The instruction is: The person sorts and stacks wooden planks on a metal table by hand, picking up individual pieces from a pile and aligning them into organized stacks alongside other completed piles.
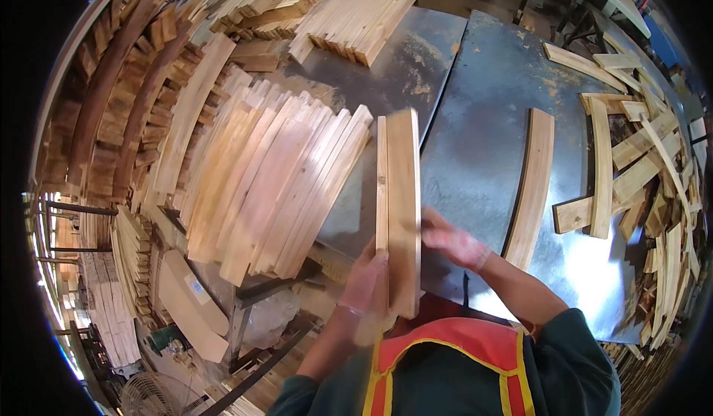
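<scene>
My left hand (365, 277) grips the lower left side of two planed boards held lengthwise in front of my chest. One is a narrow-looking board (382, 176), seen mostly on its edge; beside it, a wider board face (402, 204) is turned up. My right hand (451, 240), slightly blurred, is at the right edge of the wider board, its fingertips partly hidden there. Both hands seem to wear thin, light gloves. Left of the boards lies a broad row of similar boards (278, 188), and a single board (532, 188) rests to the right on the metal table.
The dark metal tabletop (468, 154) has a seam running across it. Stacked boards (362, 15) stand at its far side. Loose offcuts (640, 165) pile up on the right. Wood-filled racks (128, 98) line the left, with a wire-guarded fan (159, 396) below.
</scene>
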The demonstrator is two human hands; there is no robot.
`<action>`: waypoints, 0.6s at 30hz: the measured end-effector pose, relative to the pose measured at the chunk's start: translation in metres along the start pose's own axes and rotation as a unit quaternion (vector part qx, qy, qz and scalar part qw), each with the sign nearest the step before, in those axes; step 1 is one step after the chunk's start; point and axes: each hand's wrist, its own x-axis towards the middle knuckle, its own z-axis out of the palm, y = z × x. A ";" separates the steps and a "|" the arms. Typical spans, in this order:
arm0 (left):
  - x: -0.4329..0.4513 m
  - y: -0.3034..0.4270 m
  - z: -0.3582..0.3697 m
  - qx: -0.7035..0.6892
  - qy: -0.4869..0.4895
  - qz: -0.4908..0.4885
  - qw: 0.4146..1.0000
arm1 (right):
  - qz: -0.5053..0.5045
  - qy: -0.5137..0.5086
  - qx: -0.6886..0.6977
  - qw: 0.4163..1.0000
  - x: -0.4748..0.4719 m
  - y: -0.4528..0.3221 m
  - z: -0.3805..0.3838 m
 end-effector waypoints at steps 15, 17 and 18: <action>0.024 0.047 -0.103 0.840 0.221 0.198 0.454 | -0.027 0.093 -0.161 0.982 0.095 0.017 0.087; 0.027 0.045 -0.109 0.871 0.224 0.178 0.400 | -0.062 0.135 -0.144 0.978 0.071 0.014 0.016; 0.023 0.049 -0.103 0.866 0.231 0.137 0.421 | -0.051 0.146 -0.174 0.972 0.034 -0.029 -0.011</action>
